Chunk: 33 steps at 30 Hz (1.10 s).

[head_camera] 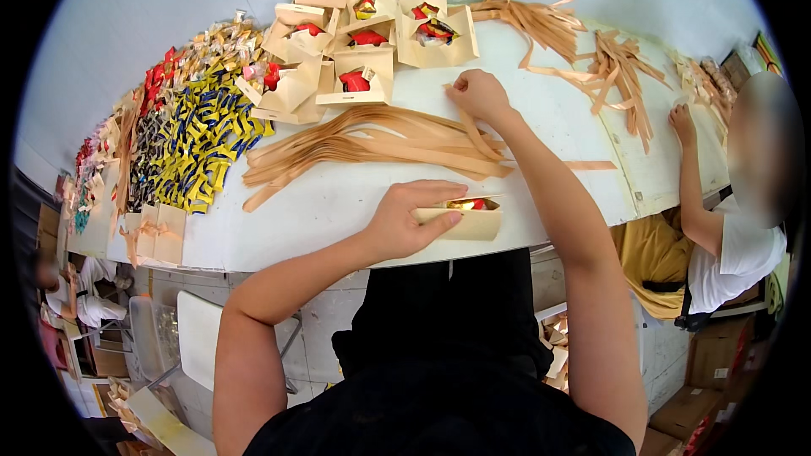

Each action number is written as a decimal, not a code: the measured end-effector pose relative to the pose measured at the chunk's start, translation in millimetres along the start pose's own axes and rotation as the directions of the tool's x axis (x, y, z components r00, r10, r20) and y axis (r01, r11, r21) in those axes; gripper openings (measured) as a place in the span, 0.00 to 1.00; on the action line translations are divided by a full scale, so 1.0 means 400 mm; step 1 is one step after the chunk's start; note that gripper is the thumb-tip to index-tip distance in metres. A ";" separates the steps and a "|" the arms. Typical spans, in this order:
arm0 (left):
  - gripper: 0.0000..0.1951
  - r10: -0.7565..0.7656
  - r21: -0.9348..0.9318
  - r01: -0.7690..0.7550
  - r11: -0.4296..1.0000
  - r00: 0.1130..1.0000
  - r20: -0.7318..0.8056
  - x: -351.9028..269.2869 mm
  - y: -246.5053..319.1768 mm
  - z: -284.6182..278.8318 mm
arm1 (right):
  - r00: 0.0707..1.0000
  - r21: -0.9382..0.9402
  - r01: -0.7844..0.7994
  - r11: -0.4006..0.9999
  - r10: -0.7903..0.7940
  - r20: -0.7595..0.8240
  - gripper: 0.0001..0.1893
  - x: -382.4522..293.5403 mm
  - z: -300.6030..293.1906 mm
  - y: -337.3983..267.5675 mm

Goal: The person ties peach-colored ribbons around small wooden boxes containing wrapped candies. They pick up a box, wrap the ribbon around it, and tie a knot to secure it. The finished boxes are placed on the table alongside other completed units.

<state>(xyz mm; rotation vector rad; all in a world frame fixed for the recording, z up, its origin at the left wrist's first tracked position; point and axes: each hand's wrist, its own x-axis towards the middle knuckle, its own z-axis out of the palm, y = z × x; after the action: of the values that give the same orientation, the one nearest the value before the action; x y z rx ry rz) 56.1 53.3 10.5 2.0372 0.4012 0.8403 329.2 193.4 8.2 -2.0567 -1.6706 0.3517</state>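
Observation:
My left hand (pixel 415 215) rests on a small cream box (pixel 472 225) near the table's front edge, fingers on its lid and thumb on its front. Through the partly raised lid, red and gold wrapped pieces show. Up and to the right, my right hand (pixel 476 96) pinches the end of a peach ribbon (pixel 472 130), which runs down to a long bundle of ribbons (pixel 355 136) lying across the table. Beyond the bundle stand several open cream boxes (pixel 358 79) holding wrapped sweets.
Piles of yellow-and-blue wrapped sweets (pixel 203 133) and red packets (pixel 158 76) lie at left, with ribbon-tied boxes (pixel 155 234) at the edge. More ribbons (pixel 545 25) lie at the back right. A co-worker (pixel 728 247) sits at right. A white chair (pixel 199 335) stands below left.

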 end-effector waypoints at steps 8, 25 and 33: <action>0.15 0.052 0.086 -0.047 0.995 0.998 -0.047 0.005 -0.024 -0.008 | 0.991 0.743 0.122 0.658 -0.037 -0.131 0.14 -0.158 -0.149 -0.041; 0.21 -0.022 0.041 0.023 0.999 1.000 -0.019 0.000 -0.016 0.008 | 0.788 0.410 0.391 0.824 -0.068 -0.612 0.03 -0.600 0.013 -0.055; 0.36 -0.009 0.029 0.006 1.000 0.996 0.093 -0.005 0.004 0.001 | 0.772 0.180 0.326 0.928 -0.151 -0.618 0.05 -0.554 0.000 -0.063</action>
<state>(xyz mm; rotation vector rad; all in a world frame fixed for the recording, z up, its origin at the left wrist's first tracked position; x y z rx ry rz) 54.8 50.9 10.7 2.0918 0.3704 0.7354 257.2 -17.5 1.0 -1.4971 -1.3648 -0.1425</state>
